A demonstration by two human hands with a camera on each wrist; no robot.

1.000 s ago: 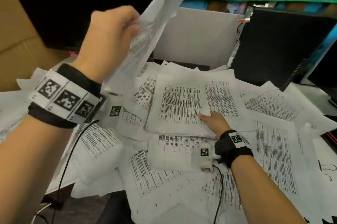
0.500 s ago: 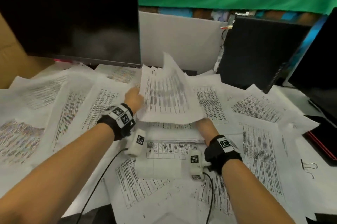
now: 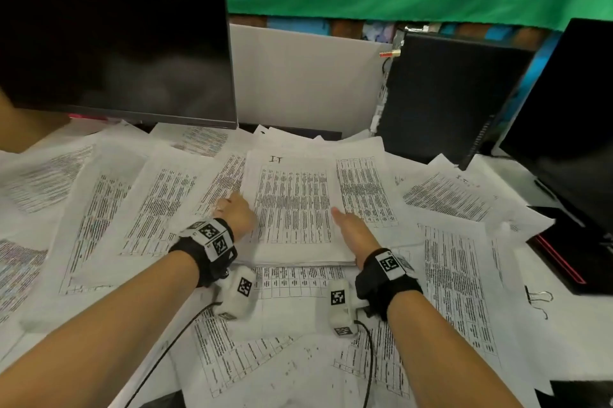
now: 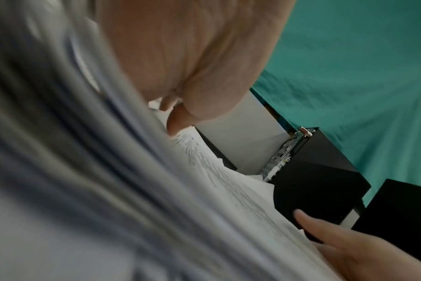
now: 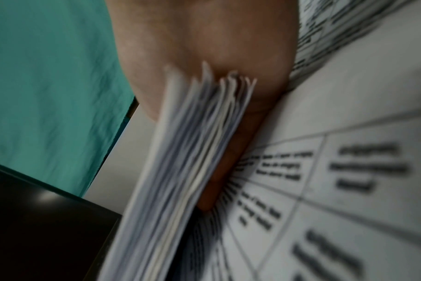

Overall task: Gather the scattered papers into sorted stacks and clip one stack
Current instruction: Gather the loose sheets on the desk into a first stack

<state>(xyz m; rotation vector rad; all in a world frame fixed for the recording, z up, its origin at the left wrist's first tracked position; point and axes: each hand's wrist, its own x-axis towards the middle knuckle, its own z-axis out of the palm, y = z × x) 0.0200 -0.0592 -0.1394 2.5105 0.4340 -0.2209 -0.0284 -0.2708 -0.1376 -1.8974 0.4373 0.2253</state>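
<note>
Squaring up the stack point(image 3: 292, 208) between the two palms, by the look of it. To do it well: press inward evenly from both sides, tap the sheets against the flat of each palm, and lift only slightly, so that the loose papers point(image 3: 149, 208) underneath do not get dragged along. Check the near edge too, where the right wrist view shows sheet ends standing unevenly against the palm. Leave the clipping until all four edges run flush; reach for the binder clips point(image 3: 539, 300), well out beyond the right hand's point(image 3: 353, 231) outer side, only then.

On the right hand: fingers straight and together, set edge-on along the stack's right side, palm touching the paper edges, nothing grasped, one straight finger lying low beside the bottom sheets.

On the left hand point(image 3: 237, 213): knuckles up at the stack's left side, directly across from the other hand, with the thumb point(image 4: 178, 123) touching the top sheet near its edge. Hard to say whether the fingers are tucked under the sheets or merely curled against them, blurred paper filling most of the left wrist view; so, gripping or only bracing, cannot tell.
</note>
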